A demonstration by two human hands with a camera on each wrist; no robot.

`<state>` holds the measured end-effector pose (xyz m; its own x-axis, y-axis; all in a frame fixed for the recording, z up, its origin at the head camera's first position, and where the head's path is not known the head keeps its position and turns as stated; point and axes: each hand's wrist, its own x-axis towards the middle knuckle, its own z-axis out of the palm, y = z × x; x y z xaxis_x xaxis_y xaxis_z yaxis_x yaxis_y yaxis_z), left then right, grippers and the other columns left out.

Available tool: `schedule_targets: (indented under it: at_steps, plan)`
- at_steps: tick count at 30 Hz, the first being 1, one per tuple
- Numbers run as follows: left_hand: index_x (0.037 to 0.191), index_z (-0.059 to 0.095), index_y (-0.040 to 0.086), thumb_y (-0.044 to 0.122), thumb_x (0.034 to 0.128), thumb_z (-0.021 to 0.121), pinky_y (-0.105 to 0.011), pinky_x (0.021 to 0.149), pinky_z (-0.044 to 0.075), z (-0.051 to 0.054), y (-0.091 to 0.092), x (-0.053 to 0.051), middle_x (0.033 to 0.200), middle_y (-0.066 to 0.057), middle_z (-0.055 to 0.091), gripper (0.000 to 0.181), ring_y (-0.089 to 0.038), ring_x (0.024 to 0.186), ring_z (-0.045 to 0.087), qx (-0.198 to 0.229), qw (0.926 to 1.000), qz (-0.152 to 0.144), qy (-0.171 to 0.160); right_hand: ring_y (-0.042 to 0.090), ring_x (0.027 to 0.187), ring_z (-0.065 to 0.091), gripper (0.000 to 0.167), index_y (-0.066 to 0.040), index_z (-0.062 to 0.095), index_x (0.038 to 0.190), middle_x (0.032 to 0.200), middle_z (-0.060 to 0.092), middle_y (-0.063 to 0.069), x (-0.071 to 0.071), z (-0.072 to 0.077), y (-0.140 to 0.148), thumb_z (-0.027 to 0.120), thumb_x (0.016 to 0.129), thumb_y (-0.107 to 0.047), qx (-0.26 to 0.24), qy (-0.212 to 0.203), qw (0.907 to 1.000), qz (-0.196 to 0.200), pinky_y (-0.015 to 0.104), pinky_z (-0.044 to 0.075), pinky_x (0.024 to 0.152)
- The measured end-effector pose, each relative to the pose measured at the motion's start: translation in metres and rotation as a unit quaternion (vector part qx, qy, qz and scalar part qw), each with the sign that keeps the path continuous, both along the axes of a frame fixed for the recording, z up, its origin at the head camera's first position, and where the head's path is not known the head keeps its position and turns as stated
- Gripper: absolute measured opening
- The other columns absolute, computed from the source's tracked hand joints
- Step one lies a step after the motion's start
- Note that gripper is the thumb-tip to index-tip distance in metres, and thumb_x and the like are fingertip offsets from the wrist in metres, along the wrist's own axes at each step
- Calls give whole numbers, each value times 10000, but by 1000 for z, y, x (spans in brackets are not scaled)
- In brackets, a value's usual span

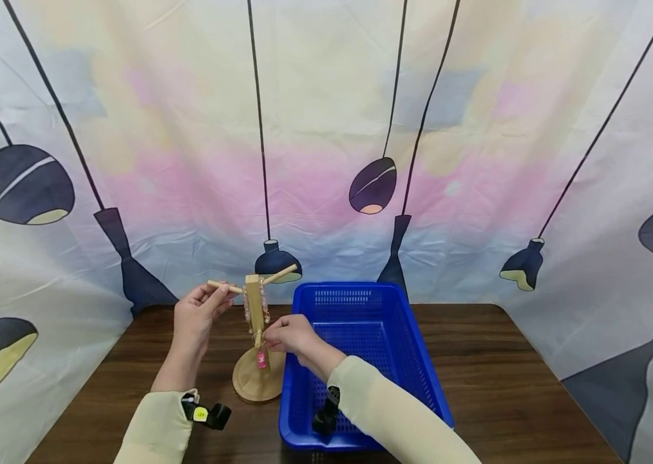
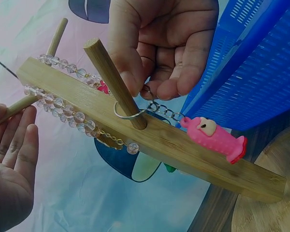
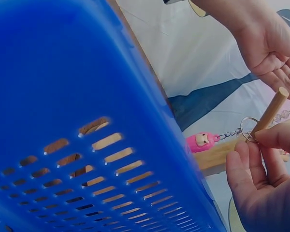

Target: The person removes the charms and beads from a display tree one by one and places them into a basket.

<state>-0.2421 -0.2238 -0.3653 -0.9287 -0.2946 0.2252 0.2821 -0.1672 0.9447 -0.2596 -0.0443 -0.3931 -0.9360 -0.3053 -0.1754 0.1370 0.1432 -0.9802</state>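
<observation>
A wooden stand (image 1: 254, 301) with a round base and several pegs stands upright on the table. My left hand (image 1: 194, 317) holds the left peg between thumb and fingers. My right hand (image 1: 293, 335) pinches the metal ring of a keychain (image 2: 213, 137) with a pink animal figure. In the left wrist view that ring (image 2: 128, 116) is around the front peg (image 2: 113, 79), and the pink figure hangs by a short chain along the post. Clear beaded bracelets (image 2: 70, 113) hang near the top of the stand.
A blue plastic basket (image 1: 427, 380) with slotted walls stands right of the stand, close to its base, under my right forearm. The dark wooden table (image 1: 483, 361) ends at a cloth backdrop (image 1: 326, 129) printed with lamps.
</observation>
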Motion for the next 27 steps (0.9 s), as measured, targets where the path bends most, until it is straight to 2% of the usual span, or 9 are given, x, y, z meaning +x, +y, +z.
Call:
schedule_targets:
  at_steps: [4, 9, 14, 21, 27]
  plan:
    - [871, 731, 242, 117, 1010, 654, -128, 757, 610, 0, 0, 0, 842, 165, 762, 201, 35, 831, 747, 40, 10000, -28, -6, 222, 799, 744, 44, 52, 721, 888, 930, 768, 190, 2, 0, 1, 698, 890, 14, 15, -1, 10000, 5, 378, 664, 846]
    - [865, 728, 244, 108, 1012, 646, -131, 760, 612, 1, 0, 0, 837, 166, 762, 217, 34, 821, 741, 23, 10000, 3, 7, 130, 730, 701, 68, 67, 726, 921, 951, 770, 201, 6, 2, 3, 690, 899, 14, -35, -4, 10000, 50, 424, 652, 905]
    - [857, 726, 255, 105, 1012, 645, -130, 763, 612, 2, 0, 0, 831, 168, 758, 230, 32, 809, 728, 23, 10000, 64, -36, 95, 696, 666, 84, 82, 728, 933, 921, 767, 177, 10, 4, 3, 691, 901, 14, -109, 36, 9999, 99, 418, 656, 890]
    - [862, 725, 237, 100, 1011, 646, -135, 764, 613, 1, 1, 0, 830, 164, 762, 218, 32, 816, 744, 29, 10000, 55, 23, 218, 800, 740, 87, 85, 730, 930, 922, 760, 154, 19, 10, 6, 689, 894, 17, 63, 112, 9998, 139, 411, 661, 868]
    - [861, 726, 240, 106, 1010, 650, -135, 766, 613, 2, 1, 1, 832, 164, 761, 214, 28, 810, 736, 33, 10000, 54, 1, 110, 702, 673, 85, 88, 726, 920, 903, 766, 169, 23, 15, 8, 680, 878, 31, 72, 126, 9997, 190, 378, 667, 839]
